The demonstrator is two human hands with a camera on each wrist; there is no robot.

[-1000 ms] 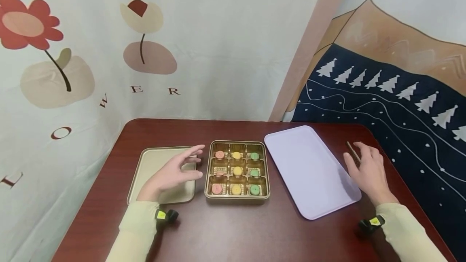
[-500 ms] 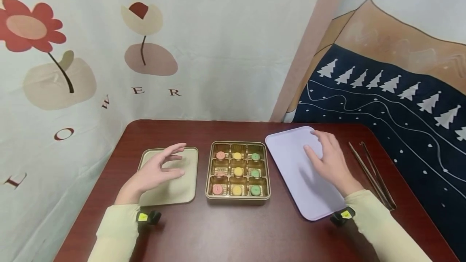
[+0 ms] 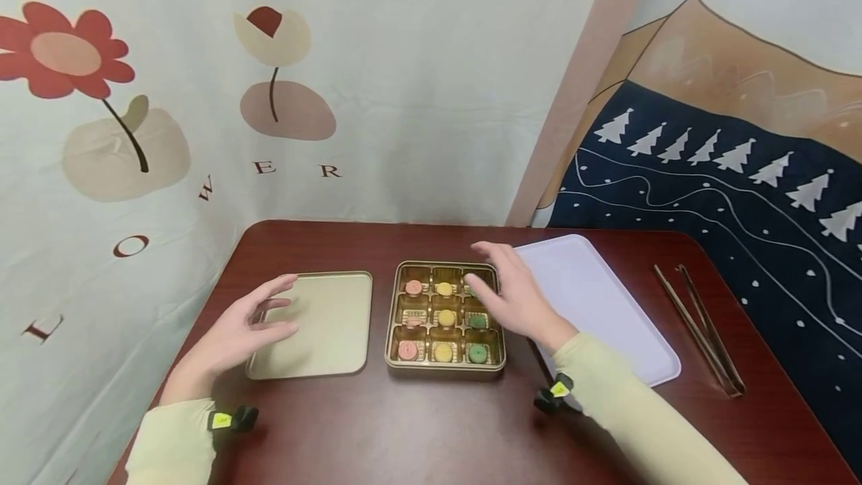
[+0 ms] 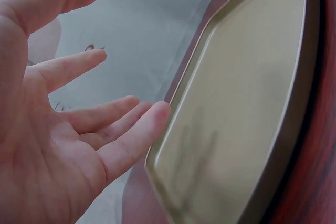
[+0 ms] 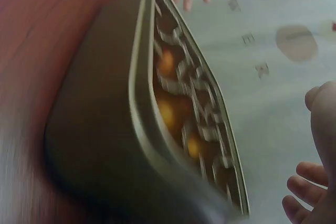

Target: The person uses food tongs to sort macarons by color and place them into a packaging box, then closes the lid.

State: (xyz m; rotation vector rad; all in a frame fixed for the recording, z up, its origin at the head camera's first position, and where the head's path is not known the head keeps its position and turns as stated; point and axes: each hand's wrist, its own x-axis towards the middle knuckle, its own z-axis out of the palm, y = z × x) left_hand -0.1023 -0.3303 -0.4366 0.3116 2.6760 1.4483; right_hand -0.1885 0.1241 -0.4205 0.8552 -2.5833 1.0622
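My left hand [image 3: 229,339] hangs over the left edge of a shallow pale-gold lid [image 3: 330,324], its fingers loosely spread and holding nothing. The left wrist view shows that palm [image 4: 58,156] beside the lid [image 4: 231,98]. My right hand [image 3: 520,296], also relaxed and without anything in it, hovers over the right edge of a gold tin [image 3: 444,367] and partly covers its far right compartment. Pink [image 3: 407,350], yellow [image 3: 443,352] and green [image 3: 477,353] small round pieces sit in the divided compartments. In the right wrist view the tin [image 5: 100,114] is blurred, with right fingers [image 5: 310,174] past it.
A lilac tray [image 3: 599,283] lies right of the tin, partly under the right forearm. Metal tongs [image 3: 703,335] rest farther right on the dark red table [image 3: 431,425]. A printed cloth [image 3: 431,81] hangs behind the table.
My right hand has let go of the tongs and swung left, across the lilac tray, to the tin. My left hand has drawn back left from near the tin to the lid's left edge.
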